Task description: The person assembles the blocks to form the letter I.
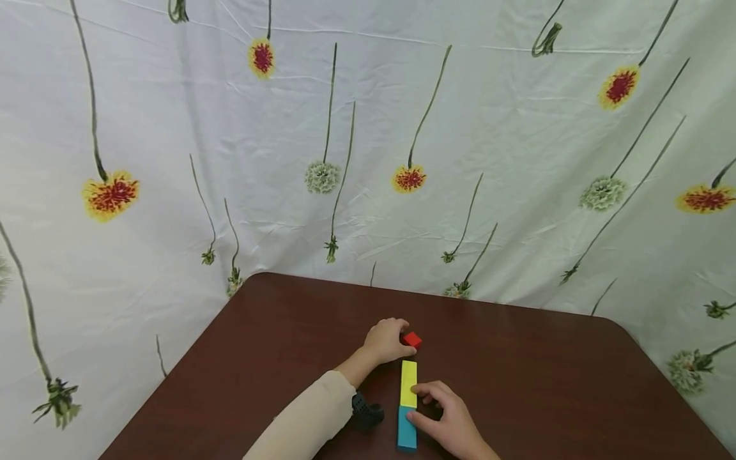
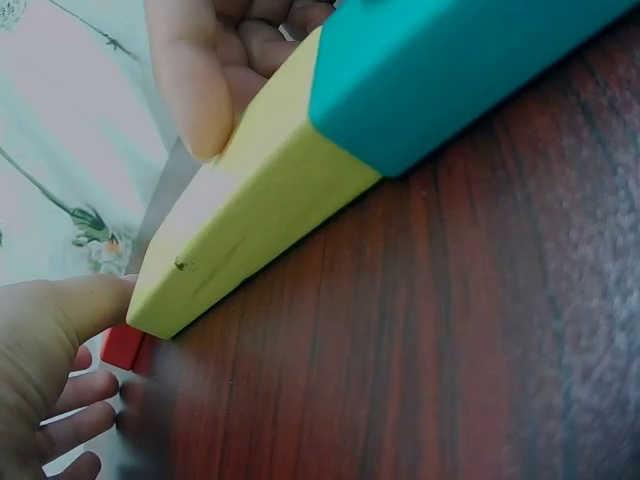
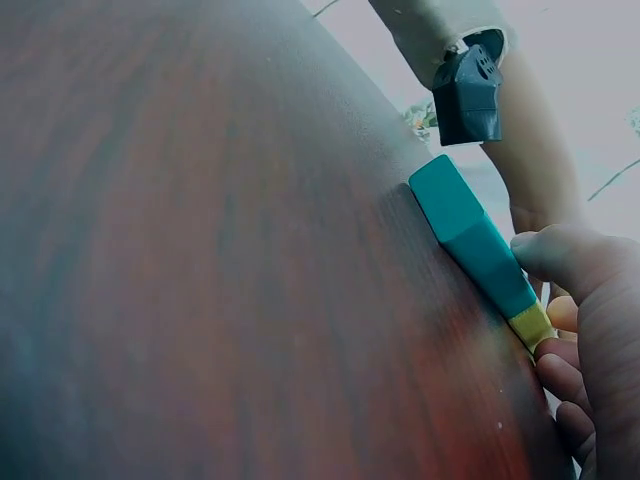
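A yellow block [image 1: 409,383] and a teal block [image 1: 407,428] lie end to end in a line on the dark wooden table. Just past the yellow block's far end sits a small red block [image 1: 412,340], turned at an angle. My left hand [image 1: 388,340] reaches to it, thumb on the near side and fingers on the far side, spread around it. From the right, my right hand [image 1: 451,418] rests against the row: its thumb touches the teal block and its index fingertip the yellow one. In the left wrist view the red block [image 2: 122,346] is partly hidden behind the yellow block.
The reddish-brown table [image 1: 546,383] has rounded far corners. Behind it hangs a pale flower-printed cloth [image 1: 368,140]. A black wrist device [image 1: 367,412] sits under the left sleeve [image 1: 313,415], close to the left of the row.
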{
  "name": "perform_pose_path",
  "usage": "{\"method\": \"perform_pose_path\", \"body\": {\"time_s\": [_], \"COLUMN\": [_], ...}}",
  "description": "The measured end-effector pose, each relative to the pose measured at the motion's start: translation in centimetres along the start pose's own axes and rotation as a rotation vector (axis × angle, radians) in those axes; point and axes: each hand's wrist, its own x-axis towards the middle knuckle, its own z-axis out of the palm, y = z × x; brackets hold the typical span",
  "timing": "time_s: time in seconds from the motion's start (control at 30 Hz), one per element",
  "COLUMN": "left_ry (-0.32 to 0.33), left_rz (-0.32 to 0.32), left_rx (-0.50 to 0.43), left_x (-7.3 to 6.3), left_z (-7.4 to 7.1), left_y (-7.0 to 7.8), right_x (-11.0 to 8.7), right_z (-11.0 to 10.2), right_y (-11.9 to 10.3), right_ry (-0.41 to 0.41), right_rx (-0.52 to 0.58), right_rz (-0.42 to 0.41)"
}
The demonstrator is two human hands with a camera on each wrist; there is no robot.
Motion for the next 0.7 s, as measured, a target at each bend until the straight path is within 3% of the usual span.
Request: {"method": "perform_pose_path", "body": {"time_s": [0.4, 0.7], "left_ry": [0.030, 0.021], "left_rz": [-0.013, 0.028], "left_rx": [0.034, 0.024], "left_x": [0.23, 0.04], "left_z": [0.49, -0.17], "left_y": [-0.04, -0.63], "right_x": [-0.02, 0.02], "right_z": [0.03, 0.10], "right_y": [-0.14, -0.11], "right_ry": [0.008, 0.031], "right_rx": [-0.008, -0.028], "right_rz": [-0.002, -0.016]}}
